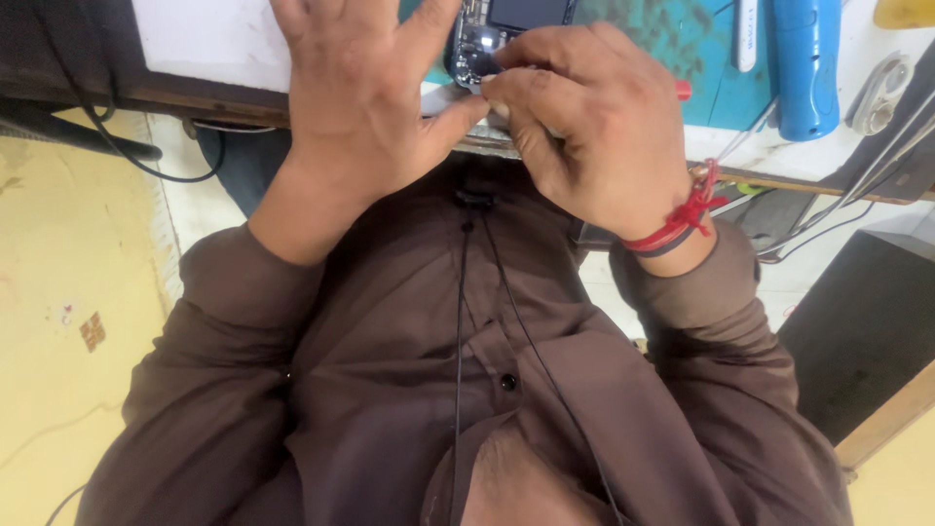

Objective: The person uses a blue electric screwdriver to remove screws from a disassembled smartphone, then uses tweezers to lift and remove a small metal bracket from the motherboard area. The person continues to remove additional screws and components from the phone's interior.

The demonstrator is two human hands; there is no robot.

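Workbench edge [243, 102]: both hands on opened phone [479, 44].

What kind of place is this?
Probably a small electronics repair bench: an opened phone with its circuit board showing sits under the right hand, on a teal work mat, with cables trailing off.

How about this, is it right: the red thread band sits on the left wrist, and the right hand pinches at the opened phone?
No. The head view shows the red thread band on the right wrist, not the left. The right hand pinches at the opened phone.
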